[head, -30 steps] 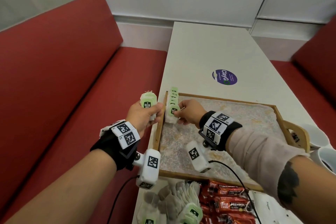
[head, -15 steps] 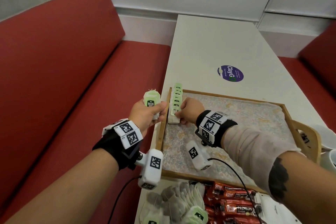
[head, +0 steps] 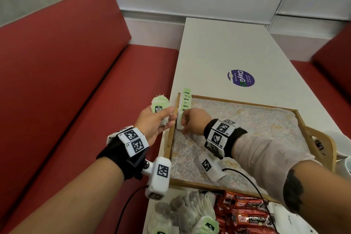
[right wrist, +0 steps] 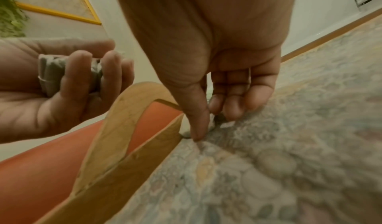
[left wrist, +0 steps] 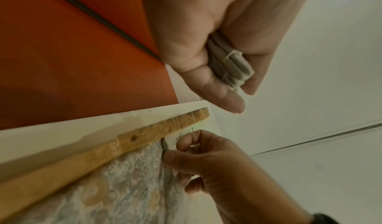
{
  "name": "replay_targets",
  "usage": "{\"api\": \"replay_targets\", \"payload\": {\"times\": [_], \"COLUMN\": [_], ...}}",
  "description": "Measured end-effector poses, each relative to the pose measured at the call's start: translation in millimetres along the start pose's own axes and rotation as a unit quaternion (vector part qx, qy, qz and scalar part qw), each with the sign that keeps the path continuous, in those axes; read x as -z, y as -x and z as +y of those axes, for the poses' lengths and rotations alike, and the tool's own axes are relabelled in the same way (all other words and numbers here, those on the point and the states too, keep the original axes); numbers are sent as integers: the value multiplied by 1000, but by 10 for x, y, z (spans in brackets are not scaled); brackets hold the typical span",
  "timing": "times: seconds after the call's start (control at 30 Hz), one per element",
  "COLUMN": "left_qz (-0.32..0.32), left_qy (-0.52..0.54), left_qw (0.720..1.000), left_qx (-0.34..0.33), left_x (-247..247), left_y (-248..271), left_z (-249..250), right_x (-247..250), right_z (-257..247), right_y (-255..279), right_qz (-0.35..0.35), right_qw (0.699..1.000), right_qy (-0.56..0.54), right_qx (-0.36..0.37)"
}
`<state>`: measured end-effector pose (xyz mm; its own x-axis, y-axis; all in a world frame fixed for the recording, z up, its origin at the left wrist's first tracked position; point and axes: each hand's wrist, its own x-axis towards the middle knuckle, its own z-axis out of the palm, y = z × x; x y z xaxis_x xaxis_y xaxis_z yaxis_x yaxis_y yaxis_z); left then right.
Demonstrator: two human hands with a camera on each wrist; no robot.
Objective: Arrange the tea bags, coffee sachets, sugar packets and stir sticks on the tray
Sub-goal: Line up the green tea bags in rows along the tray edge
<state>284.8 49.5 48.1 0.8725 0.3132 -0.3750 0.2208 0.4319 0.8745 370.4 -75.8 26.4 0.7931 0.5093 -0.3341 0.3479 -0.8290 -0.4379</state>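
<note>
While the left hand [head: 152, 124] grips a small stack of tea bags [head: 160, 108] just outside the tray [head: 224, 183], the right hand [head: 191, 120] pinches one tea bag [right wrist: 215, 121] between thumb and fingertips (mostly hidden) at the near end of the row of tea bags [head: 185, 100] lining the tray's left wall.

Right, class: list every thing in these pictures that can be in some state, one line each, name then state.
left hand: holds a stack of tea bags, off the table edge.
stack of tea bags: gripped, upright.
right hand: fingertips pinch the nearest tea bag of the row.
row of tea bags: overlapping along the tray's left rim.
tray: on the table, mostly bare.
coffee sachets: piled outside the tray.
</note>
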Motion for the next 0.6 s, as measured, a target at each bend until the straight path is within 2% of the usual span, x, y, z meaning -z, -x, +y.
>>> {"api": "replay_targets", "payload": {"times": [0.13,0.23,0.4,0.6], "left_qz": [-18,-18,-28,-67], "left_qy": [-5,-2,7,-16], "left_qw": [1000,1000,999,997], "left_qx": [0,4,19,37], "left_x": [24,37,20,-22], "left_y": [36,46,64,134], "left_z": [11,37,80,91], "right_x": [8,89,343,445], "right_z": [-2,-27,-173,-311], "right_y": [9,30,133,241], "right_qz": [1,52,114,60], "right_qw": [1000,998,967,950], "right_qy": [0,-24,-220,-296], "right_qx": [10,28,61,73]}}
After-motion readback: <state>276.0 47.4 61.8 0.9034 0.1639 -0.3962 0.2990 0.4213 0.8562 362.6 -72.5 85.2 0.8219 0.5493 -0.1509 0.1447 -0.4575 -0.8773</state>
